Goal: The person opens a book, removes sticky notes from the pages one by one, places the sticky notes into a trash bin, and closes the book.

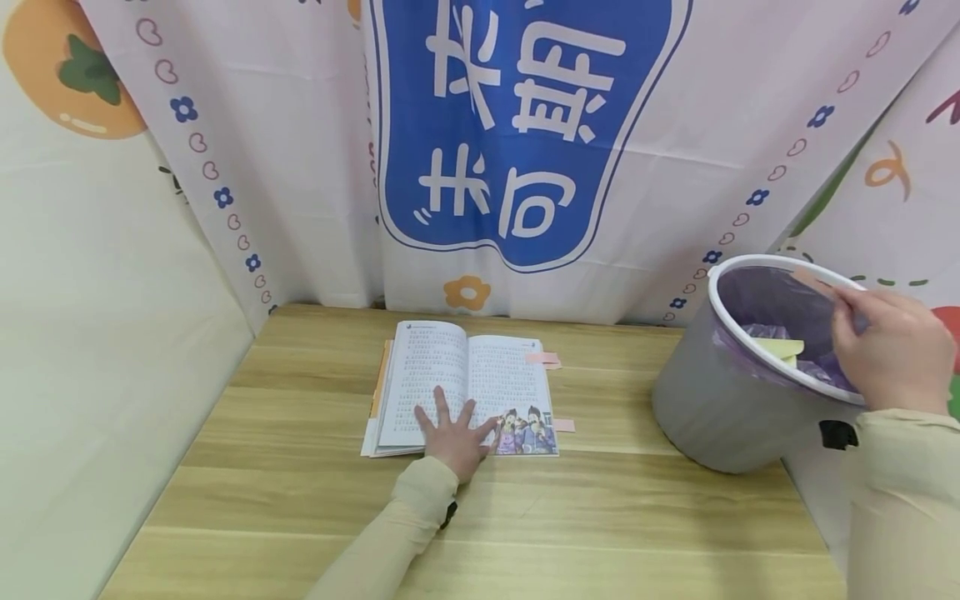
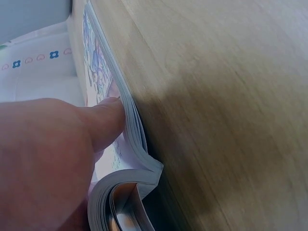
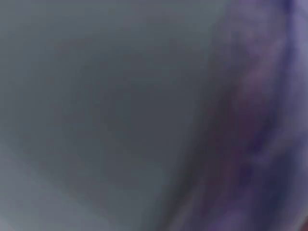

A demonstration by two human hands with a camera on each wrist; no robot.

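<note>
An open book [image 1: 431,358] lies on the table, a printed picture at its lower right. My left hand [image 1: 456,443] rests on its lower part with fingers spread; the left wrist view shows the thumb [image 2: 103,122] pressing the page near the book's bottom edge. Pink sticky tabs [image 1: 542,358] stick out from the right-hand page edge. Over the bin's opening, my right hand [image 1: 896,346] pinches a small pinkish-orange paper strip [image 1: 810,281] between thumb and fingers. The grey bin [image 1: 720,400] has a white rim and a purple liner [image 1: 750,292]; yellow paper [image 1: 780,348] lies inside.
The wooden table [image 1: 300,500] meets a printed cloth backdrop [image 1: 322,208] at its far edge. The bin stands at the table's right side. In the right wrist view, the grey bin wall [image 3: 96,106] and purple liner [image 3: 264,120] are blurred and very close.
</note>
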